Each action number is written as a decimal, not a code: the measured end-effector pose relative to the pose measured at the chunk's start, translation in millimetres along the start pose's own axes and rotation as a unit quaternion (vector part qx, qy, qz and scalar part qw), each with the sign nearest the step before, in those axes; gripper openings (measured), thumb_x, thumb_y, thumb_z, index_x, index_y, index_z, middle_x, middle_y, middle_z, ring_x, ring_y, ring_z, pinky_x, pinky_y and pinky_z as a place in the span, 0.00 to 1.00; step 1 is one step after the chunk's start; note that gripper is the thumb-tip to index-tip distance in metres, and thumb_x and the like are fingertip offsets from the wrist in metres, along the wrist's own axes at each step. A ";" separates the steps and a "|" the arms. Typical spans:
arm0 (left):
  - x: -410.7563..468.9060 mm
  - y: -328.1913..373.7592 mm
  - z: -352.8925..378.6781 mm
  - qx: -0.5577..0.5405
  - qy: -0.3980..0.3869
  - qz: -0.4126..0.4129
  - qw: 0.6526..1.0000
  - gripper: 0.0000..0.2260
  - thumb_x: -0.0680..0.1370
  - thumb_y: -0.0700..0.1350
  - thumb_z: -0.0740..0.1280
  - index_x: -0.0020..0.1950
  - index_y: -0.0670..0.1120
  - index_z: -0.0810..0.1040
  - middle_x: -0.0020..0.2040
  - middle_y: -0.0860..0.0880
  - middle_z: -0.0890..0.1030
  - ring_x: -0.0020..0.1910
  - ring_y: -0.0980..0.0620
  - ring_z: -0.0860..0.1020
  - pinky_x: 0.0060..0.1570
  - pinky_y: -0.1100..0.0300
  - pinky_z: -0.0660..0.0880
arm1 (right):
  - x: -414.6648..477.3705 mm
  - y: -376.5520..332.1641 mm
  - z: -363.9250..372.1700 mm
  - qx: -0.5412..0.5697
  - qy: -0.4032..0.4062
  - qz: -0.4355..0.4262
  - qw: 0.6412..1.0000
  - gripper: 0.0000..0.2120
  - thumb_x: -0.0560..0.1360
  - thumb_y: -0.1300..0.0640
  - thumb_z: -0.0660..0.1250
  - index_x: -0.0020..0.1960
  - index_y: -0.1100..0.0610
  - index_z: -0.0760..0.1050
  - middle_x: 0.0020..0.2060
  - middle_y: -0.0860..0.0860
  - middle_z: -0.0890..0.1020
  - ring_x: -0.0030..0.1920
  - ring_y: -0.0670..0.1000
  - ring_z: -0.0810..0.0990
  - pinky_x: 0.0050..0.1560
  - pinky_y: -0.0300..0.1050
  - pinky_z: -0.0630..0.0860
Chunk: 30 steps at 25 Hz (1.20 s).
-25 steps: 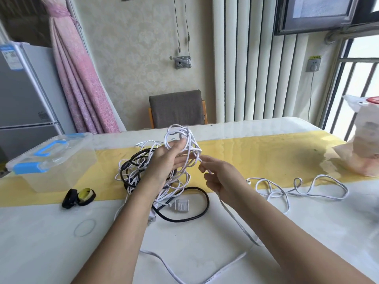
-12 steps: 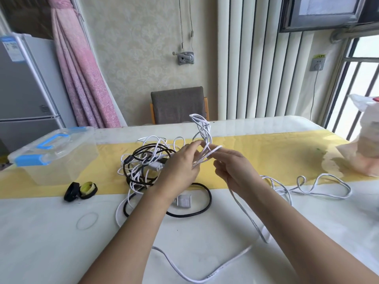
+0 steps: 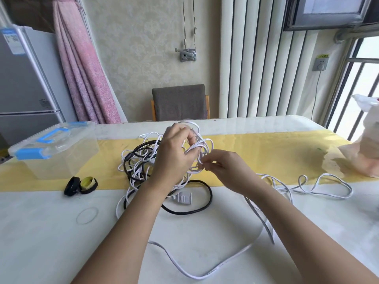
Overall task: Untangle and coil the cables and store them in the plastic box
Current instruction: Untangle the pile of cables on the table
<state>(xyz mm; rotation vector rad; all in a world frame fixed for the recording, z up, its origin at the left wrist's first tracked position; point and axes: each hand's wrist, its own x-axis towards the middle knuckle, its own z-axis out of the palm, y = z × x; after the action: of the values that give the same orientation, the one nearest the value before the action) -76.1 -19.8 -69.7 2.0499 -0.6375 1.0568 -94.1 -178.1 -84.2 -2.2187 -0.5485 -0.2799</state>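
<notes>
**Where the tangle sits, mid-table**

While the left hand curls round raised white cable loops, the right hand pinches one strand beside it. Free white lengths trail rightward along the table and loop toward its near edge. The black cable curves under the left forearm; its ends cannot be made out. The lidded box stands left.

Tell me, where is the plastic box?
In the head view, the plastic box sits at the left of the table, on the yellow cloth, left of the tangled cables.
</notes>
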 end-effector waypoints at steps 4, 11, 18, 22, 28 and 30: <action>1.6 1.2 -4.4 -0.009 -0.047 0.033 0.998 0.05 0.66 0.41 0.64 0.30 0.44 0.71 0.52 0.46 0.80 0.54 0.49 0.72 0.56 0.62 0.67 | -6.2 -9.8 7.3 -0.057 -0.101 -0.117 0.986 0.07 0.77 0.66 0.61 0.45 0.60 0.78 0.42 0.49 0.80 0.42 0.45 0.75 0.46 0.36 0.70; 10.5 -12.3 -27.2 -0.105 0.030 -0.352 0.930 0.14 0.73 0.41 0.61 0.27 0.43 0.76 0.20 0.52 0.74 0.22 0.57 0.72 0.27 0.65 0.69 | -9.0 -14.3 -30.9 -0.001 -0.183 -0.007 0.983 0.14 0.79 0.62 0.59 0.41 0.47 0.75 0.35 0.43 0.76 0.31 0.43 0.71 0.35 0.33 0.69; 9.1 -11.4 -28.3 -0.310 -0.103 -0.561 0.761 0.13 0.77 0.36 0.55 0.39 0.36 0.76 0.33 0.40 0.81 0.25 0.49 0.77 0.21 0.61 0.75 | -13.6 -13.4 -34.8 -0.041 -0.107 0.061 0.991 0.13 0.78 0.62 0.59 0.43 0.48 0.77 0.37 0.43 0.80 0.41 0.46 0.77 0.41 0.37 0.72; 10.2 -10.5 -24.3 -0.343 -0.110 -0.566 0.742 0.10 0.78 0.35 0.54 0.45 0.35 0.73 0.47 0.32 0.78 0.22 0.51 0.76 0.22 0.60 0.76 | -13.7 -17.5 -10.7 -0.015 -0.058 0.066 0.996 0.06 0.77 0.54 0.63 0.44 0.55 0.77 0.36 0.49 0.81 0.39 0.51 0.79 0.33 0.35 0.69; 5.4 1.7 -16.9 -0.325 -0.178 -0.511 0.776 0.13 0.80 0.35 0.54 0.63 0.40 0.71 0.33 0.46 0.81 0.21 0.50 0.77 0.26 0.57 0.79 | -13.1 -20.0 -5.1 -0.008 0.116 0.138 0.984 0.10 0.70 0.51 0.73 0.36 0.57 0.79 0.29 0.50 0.77 0.27 0.45 0.69 0.27 0.37 0.62; 4.5 7.1 -10.8 -0.317 -0.181 -0.490 0.791 0.12 0.80 0.36 0.56 0.63 0.41 0.70 0.48 0.41 0.80 0.23 0.49 0.79 0.27 0.58 0.79 | -13.1 -22.3 -5.8 0.034 0.136 0.124 0.982 0.07 0.70 0.54 0.73 0.37 0.56 0.81 0.29 0.46 0.77 0.26 0.42 0.71 0.27 0.33 0.64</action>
<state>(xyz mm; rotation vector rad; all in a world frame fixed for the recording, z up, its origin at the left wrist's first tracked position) -83.8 -16.1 -59.0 1.5843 -0.0039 -0.1718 -116.3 -173.6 -70.5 -2.1097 -0.1294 -0.4169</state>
